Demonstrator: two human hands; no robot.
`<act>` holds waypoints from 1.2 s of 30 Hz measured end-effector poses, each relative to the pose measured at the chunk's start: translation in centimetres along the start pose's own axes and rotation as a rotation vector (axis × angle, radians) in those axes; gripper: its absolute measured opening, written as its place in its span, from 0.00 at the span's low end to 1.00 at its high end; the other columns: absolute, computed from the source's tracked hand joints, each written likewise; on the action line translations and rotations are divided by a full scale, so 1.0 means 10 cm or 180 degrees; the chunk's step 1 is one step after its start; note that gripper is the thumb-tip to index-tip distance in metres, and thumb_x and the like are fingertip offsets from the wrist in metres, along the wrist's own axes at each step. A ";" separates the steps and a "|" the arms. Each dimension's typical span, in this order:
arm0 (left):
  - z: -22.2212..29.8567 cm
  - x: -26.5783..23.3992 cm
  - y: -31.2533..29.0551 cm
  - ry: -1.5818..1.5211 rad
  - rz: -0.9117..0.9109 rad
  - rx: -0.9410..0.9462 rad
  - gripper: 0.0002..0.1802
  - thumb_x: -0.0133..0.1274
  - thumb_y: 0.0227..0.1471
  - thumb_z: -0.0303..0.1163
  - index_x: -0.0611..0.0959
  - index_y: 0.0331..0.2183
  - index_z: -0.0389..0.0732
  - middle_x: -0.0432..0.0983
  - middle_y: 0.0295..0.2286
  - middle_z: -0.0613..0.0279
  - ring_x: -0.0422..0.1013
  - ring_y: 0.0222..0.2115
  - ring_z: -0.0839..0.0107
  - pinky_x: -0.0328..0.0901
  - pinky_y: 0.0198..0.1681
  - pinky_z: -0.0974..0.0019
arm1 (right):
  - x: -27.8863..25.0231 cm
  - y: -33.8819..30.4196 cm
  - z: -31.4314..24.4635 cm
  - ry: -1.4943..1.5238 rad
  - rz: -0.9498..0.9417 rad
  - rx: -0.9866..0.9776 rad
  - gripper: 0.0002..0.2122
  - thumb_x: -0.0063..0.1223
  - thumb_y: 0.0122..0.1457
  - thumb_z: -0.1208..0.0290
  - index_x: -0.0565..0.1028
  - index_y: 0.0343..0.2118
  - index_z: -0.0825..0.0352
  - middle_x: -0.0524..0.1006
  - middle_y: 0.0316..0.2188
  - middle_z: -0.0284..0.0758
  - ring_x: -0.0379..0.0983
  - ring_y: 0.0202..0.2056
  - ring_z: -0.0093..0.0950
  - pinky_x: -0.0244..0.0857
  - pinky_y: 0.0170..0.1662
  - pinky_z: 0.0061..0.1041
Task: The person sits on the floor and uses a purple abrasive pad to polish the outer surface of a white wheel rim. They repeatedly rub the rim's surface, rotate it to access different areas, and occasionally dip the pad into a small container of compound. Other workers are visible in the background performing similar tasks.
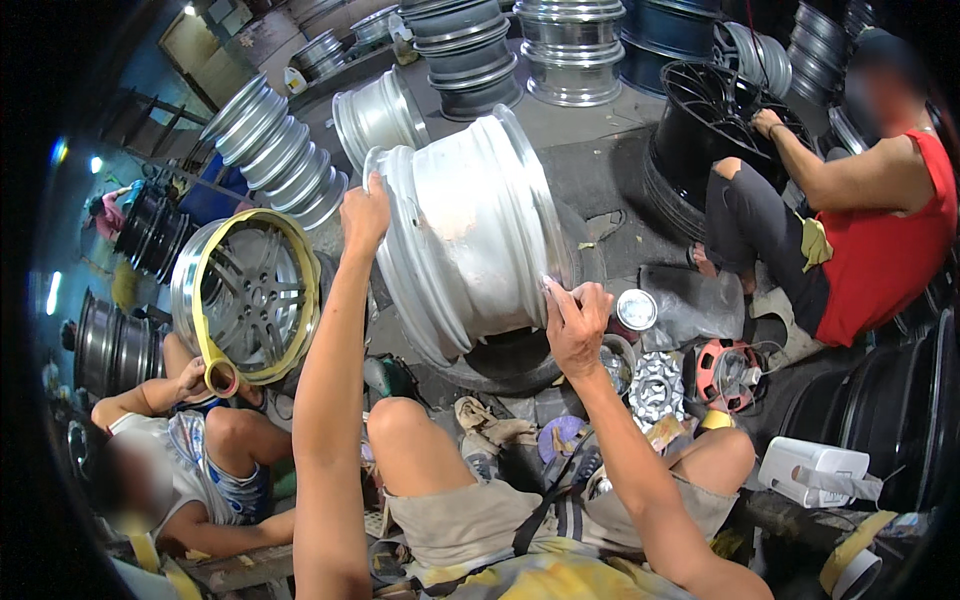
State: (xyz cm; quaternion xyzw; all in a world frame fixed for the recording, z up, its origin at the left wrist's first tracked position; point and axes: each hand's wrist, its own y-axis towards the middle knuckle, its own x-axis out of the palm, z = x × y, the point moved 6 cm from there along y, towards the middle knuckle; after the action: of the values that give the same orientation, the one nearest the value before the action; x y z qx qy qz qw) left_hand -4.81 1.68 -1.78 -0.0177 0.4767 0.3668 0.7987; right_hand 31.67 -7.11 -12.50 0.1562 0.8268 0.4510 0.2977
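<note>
A silver car wheel rim stands tilted on its side in front of me, its bare barrel turned up with a few dull patches. My left hand is closed on the rim's left edge, near its top. At the lower right edge, my right hand has bent fingers and touches the lip with its fingertips; the far side of that grip is hidden. Beneath the wheel rim lies a black tire, which shows below the barrel.
At left a person holds yellow tape by a spoked wheel. Another person in red at right works on a black wheel. Stacked rims line the back. A tin, a red reel and a white box lie at right.
</note>
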 end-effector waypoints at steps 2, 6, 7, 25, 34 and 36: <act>0.01 0.02 0.02 -0.0046 -0.0084 -0.0060 0.36 0.45 0.64 0.54 0.85 0.39 0.23 0.78 0.40 0.23 0.74 0.48 0.31 0.66 0.55 0.42 | 0.03 0.07 0.00 0.0037 0.0001 0.0036 0.12 0.66 0.55 0.75 0.83 0.44 0.60 0.65 0.24 0.33 0.65 0.30 0.33 0.53 0.35 0.35; -0.20 0.01 0.09 0.0202 0.0099 0.0031 0.35 0.44 0.64 0.54 0.86 0.39 0.25 0.79 0.40 0.25 0.75 0.47 0.31 0.66 0.54 0.42 | 0.01 0.16 -0.10 0.0230 0.0074 -0.0045 0.12 0.66 0.55 0.77 0.83 0.43 0.61 0.64 0.24 0.32 0.65 0.29 0.33 0.54 0.36 0.35; -0.17 0.03 0.05 -0.0013 0.0013 -0.0041 0.35 0.44 0.65 0.53 0.86 0.39 0.26 0.79 0.41 0.25 0.75 0.47 0.31 0.66 0.54 0.42 | -0.05 0.07 -0.10 0.0236 0.0076 0.0007 0.11 0.66 0.55 0.77 0.83 0.42 0.62 0.64 0.24 0.33 0.64 0.29 0.34 0.55 0.36 0.35; 0.02 -0.03 -0.08 0.0006 -0.0013 -0.0051 0.37 0.43 0.65 0.54 0.85 0.40 0.23 0.78 0.42 0.25 0.74 0.49 0.31 0.66 0.55 0.42 | -0.09 0.01 -0.01 0.0077 -0.0155 -0.0123 0.13 0.64 0.56 0.74 0.83 0.45 0.59 0.64 0.25 0.31 0.65 0.30 0.32 0.52 0.35 0.34; 0.04 -0.05 -0.13 -0.0057 0.0023 -0.0058 0.36 0.43 0.65 0.53 0.85 0.38 0.23 0.78 0.42 0.24 0.74 0.48 0.31 0.66 0.54 0.42 | -0.08 0.07 0.02 0.0152 -0.0211 -0.0325 0.14 0.62 0.54 0.78 0.83 0.44 0.59 0.64 0.25 0.31 0.65 0.30 0.32 0.53 0.35 0.34; 0.06 -0.04 -0.10 -0.0031 0.0015 -0.0074 0.37 0.43 0.65 0.53 0.85 0.39 0.23 0.78 0.42 0.24 0.74 0.48 0.31 0.66 0.55 0.42 | -0.05 0.10 0.03 0.0160 -0.0185 -0.0218 0.14 0.62 0.54 0.78 0.83 0.45 0.59 0.63 0.24 0.31 0.65 0.30 0.32 0.53 0.35 0.34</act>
State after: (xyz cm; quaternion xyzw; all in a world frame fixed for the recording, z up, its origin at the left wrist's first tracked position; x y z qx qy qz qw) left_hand -3.89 0.98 -1.49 -0.0241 0.4686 0.3743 0.7998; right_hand 32.27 -6.65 -11.65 0.1105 0.8223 0.4739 0.2950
